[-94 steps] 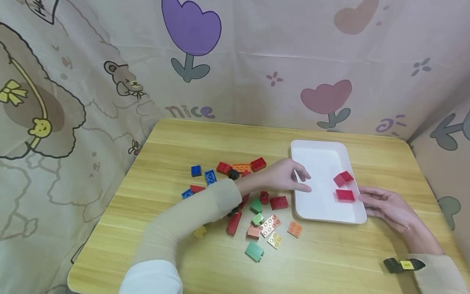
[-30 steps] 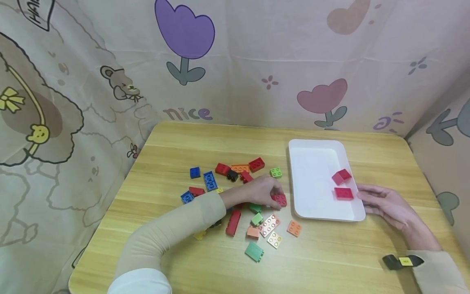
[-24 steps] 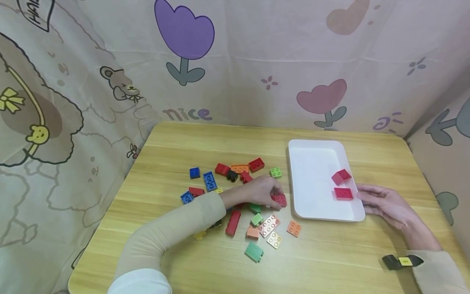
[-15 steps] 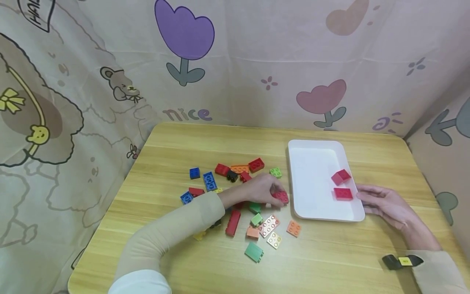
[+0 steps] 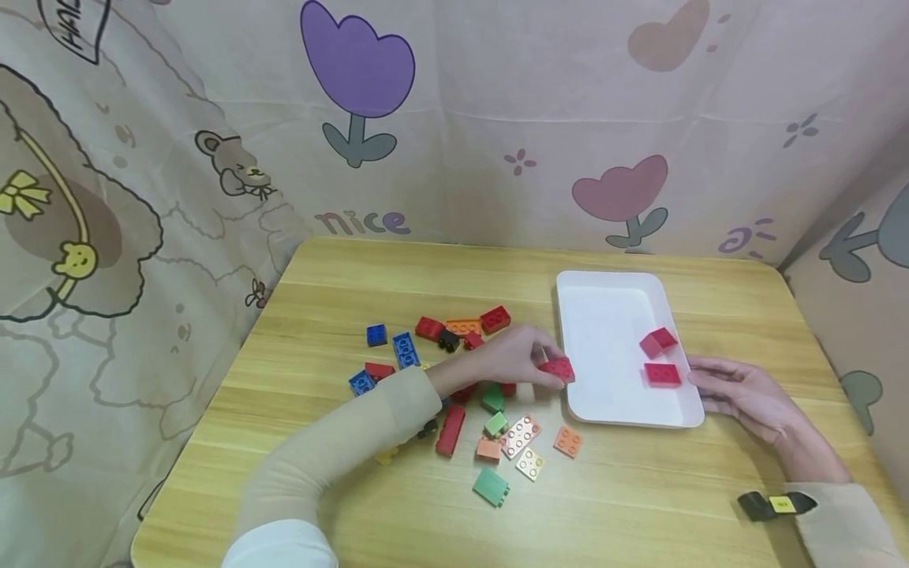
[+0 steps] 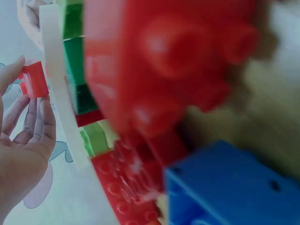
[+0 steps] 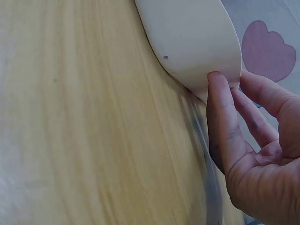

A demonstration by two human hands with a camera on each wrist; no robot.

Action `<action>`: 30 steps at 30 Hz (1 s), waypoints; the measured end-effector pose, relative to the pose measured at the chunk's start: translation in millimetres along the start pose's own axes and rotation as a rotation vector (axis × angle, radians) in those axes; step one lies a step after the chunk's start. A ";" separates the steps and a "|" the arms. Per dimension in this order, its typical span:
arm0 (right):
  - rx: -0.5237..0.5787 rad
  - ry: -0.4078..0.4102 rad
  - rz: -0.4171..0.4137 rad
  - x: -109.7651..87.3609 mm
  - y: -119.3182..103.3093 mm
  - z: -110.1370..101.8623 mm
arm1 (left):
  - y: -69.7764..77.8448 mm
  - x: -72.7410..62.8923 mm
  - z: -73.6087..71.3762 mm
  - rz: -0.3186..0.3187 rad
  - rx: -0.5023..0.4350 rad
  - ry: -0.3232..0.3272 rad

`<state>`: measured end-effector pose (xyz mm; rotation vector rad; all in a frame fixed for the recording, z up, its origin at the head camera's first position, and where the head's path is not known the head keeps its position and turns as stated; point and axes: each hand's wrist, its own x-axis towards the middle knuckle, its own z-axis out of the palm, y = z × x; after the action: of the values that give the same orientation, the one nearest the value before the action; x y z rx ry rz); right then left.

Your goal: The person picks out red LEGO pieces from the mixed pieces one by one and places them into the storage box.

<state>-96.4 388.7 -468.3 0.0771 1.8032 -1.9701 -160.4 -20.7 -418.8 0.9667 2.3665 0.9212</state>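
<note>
In my left hand (image 5: 514, 355) is a red toy brick (image 5: 559, 369), pinched between thumb and fingertips just over the left rim of a white tray (image 5: 604, 347). The left wrist view shows this red brick (image 6: 35, 80) at the fingertips, apart from the large blurred bricks close to the camera. My right hand (image 5: 746, 394) holds the tray's right side; in the right wrist view its fingers (image 7: 220, 108) are at the tray's edge (image 7: 197, 42). Two red bricks (image 5: 663, 375) lie inside the tray along its right wall.
Loose bricks of several colours lie left of the tray, among them a blue brick (image 5: 376, 335), a long red brick (image 5: 450, 431) and a green brick (image 5: 491, 486). An orange brick (image 5: 568, 442) sits near the tray's front left corner. Patterned cloth hangs behind the table (image 5: 611, 505).
Earlier my left hand was over the tray, then moved back to the red brick on the table. It has since lifted that brick toward the tray's left rim. My right hand stays at the tray.
</note>
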 end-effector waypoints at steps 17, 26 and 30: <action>0.000 0.005 0.008 0.5 1.2 -1.6 | 34.3 25.5 4.3 0.071 -0.047 -0.004; 0.001 -0.009 0.006 1.0 3.0 -3.3 | 54.6 44.8 16.2 0.092 -0.011 -0.046; -0.005 -0.013 0.006 1.6 2.9 -3.5 | 63.1 53.1 23.8 0.100 0.028 -0.049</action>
<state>-97.7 391.5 -472.0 0.0678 1.7972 -1.9575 -153.3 62.1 -397.2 1.1144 2.3140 0.8918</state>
